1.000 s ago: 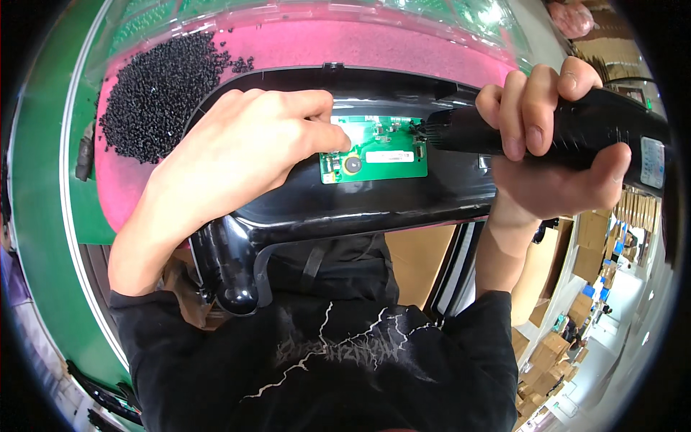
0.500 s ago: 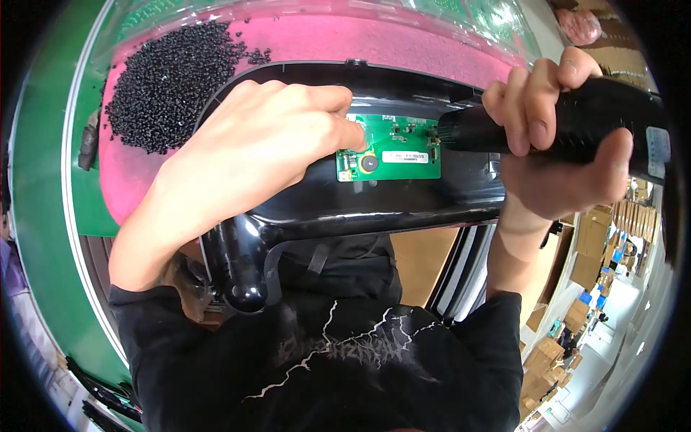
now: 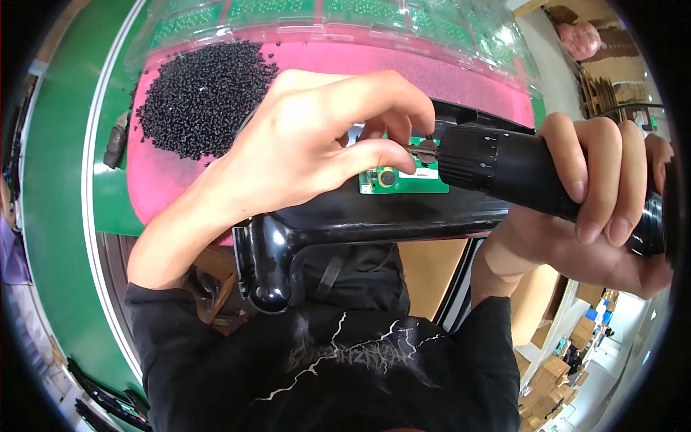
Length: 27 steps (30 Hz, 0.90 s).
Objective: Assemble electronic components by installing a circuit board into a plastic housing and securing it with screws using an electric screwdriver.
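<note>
In my right hand (image 3: 601, 180) is a black electric screwdriver (image 3: 497, 162), its nose pointing left and its metal bit showing. My left hand (image 3: 324, 137) is curled around the tip of that bit, thumb below and forefinger above. A tiny dark piece shows at the forefinger's tip; what the fingers pinch is mostly hidden. Behind and beneath them a green circuit board (image 3: 407, 185) lies in a glossy black plastic housing (image 3: 338, 216). My left hand covers much of the board's left and upper parts.
A heap of small black screws (image 3: 198, 101) lies on the pink mat (image 3: 162, 180) at the left. Clear plastic trays (image 3: 324, 32) with green boards stand along the back. A dark rod-shaped object (image 3: 117, 140) rests on the green table (image 3: 61, 194).
My left hand has left the board's surface and come right, up to the screwdriver's bit. My right hand has pulled the screwdriver rightward and wrapped its fingers around the body.
</note>
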Each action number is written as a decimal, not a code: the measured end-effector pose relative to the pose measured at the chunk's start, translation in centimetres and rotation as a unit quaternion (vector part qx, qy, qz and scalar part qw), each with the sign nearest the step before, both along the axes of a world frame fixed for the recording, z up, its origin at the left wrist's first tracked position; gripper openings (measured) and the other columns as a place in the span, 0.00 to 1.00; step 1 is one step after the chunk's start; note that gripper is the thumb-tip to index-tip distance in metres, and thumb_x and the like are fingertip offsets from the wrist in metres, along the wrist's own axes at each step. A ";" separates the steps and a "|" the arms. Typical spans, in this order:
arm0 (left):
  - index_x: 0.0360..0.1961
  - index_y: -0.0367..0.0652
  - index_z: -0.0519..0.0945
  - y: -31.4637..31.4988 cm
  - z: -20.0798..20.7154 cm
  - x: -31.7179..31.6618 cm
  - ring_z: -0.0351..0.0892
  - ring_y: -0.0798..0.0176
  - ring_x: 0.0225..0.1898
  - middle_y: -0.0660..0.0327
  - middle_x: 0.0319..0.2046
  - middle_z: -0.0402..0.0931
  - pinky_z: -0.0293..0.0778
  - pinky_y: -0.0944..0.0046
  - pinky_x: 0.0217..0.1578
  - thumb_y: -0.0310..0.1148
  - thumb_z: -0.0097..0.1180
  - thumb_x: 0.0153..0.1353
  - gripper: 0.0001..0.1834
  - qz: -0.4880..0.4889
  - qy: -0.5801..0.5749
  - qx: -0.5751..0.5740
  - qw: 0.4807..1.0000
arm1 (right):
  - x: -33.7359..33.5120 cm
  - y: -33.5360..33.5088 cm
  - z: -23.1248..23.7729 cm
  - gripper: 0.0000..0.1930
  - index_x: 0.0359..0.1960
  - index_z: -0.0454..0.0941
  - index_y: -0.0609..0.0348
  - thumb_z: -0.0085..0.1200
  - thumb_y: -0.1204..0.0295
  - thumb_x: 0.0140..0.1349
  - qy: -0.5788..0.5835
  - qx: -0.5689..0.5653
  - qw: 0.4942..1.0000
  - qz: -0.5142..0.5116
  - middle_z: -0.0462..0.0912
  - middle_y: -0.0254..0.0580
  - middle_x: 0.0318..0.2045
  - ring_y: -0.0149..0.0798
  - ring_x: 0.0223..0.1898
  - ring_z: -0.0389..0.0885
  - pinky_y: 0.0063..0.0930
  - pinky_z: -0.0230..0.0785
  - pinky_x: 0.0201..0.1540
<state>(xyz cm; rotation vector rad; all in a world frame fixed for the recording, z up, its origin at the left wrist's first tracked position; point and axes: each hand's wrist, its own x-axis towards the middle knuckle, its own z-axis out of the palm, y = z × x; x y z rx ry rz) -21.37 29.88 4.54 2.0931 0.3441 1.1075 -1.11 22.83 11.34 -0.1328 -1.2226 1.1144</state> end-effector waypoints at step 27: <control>0.35 0.35 0.78 1.2 -0.5 -0.1 0.80 0.58 0.29 0.56 0.27 0.79 0.74 0.64 0.31 0.27 0.59 0.64 0.05 0.152 0.050 0.060 0.985 | -0.7 3.9 -3.7 0.35 0.46 0.68 0.53 0.50 0.32 0.56 -0.173 -0.025 0.984 0.018 0.71 0.27 0.21 0.25 0.21 0.66 0.24 0.58 0.31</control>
